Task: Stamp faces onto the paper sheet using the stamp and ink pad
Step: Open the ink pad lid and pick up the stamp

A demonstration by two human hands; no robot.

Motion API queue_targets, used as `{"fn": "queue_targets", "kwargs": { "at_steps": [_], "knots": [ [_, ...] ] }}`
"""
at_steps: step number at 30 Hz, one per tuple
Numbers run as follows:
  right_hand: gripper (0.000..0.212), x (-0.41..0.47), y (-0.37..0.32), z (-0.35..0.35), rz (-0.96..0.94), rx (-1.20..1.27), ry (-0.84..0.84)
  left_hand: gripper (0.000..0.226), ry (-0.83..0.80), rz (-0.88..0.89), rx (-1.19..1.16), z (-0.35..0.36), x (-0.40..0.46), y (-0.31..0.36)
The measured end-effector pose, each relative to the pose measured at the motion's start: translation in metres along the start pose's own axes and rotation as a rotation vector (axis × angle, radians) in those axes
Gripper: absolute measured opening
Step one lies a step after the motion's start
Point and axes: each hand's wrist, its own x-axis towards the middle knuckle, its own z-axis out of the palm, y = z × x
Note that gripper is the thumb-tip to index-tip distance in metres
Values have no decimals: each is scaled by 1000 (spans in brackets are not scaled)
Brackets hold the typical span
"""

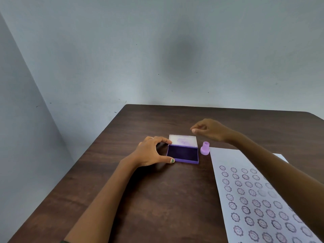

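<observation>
Purple case, left edge: left hand (154, 151) pinches the open ink pad (182, 153).
Beyond pad's right corner: right hand (208, 130) hovers, loosely curled, empty.
Just right of pad: stamp (205, 148) upright, then paper sheet (226, 155).
Risk: pad may skid if that hold slackens, leaving faint faces.

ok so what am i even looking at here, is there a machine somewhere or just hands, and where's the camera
No machine: a person works with two bare hands, and the one picture comes from a camera worn on their head, looking forward and down. On the brown table are an open purple ink pad, a small purple stamp standing just right of it, and a paper sheet with rows of stamped faces. The left hand holds the pad's left side between thumb and fingers. The right hand hovers beyond the pad, fingers loosely curled, holding nothing.
</observation>
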Motion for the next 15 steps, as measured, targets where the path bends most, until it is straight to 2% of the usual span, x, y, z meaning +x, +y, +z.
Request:
{"fn": "queue_targets", "kwargs": {
  "at_steps": [4,10,13,15],
  "knots": [
    [26,-35,3,-7,5,7,-56,62,3,-3,35,0,-1,2],
    [26,-65,12,15,20,-36,87,67,20,3,96,3,-2,5],
    [25,-72,15,17,30,-3,163,71,131,48,105,10,-3,13],
    [20,-77,16,15,44,111,232,64,242,110,68,16,-5,25]
  ]
}}
